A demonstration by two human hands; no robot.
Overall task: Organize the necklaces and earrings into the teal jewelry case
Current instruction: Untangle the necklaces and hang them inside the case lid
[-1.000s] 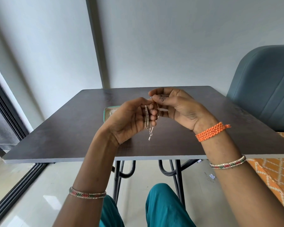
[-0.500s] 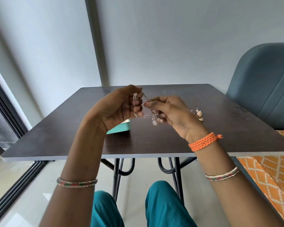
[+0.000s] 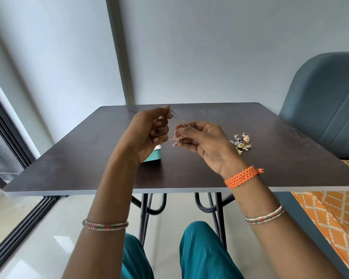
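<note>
Both hands: left hand (image 3: 149,131) and right hand (image 3: 199,137) pinching the thin necklace (image 3: 174,139), stretched above the table (image 3: 189,174). Teal jewelry case (image 3: 154,156) half-hidden below. Best kept taut, lowered slowly.

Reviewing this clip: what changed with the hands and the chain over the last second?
The hands parted: the left hand rose and drew left, the right hand stayed, so the necklace, earlier hanging bunched, now stretches between them. Both hands still pinch it. The teal jewelry case and the earrings look unmoved on the table.
</note>
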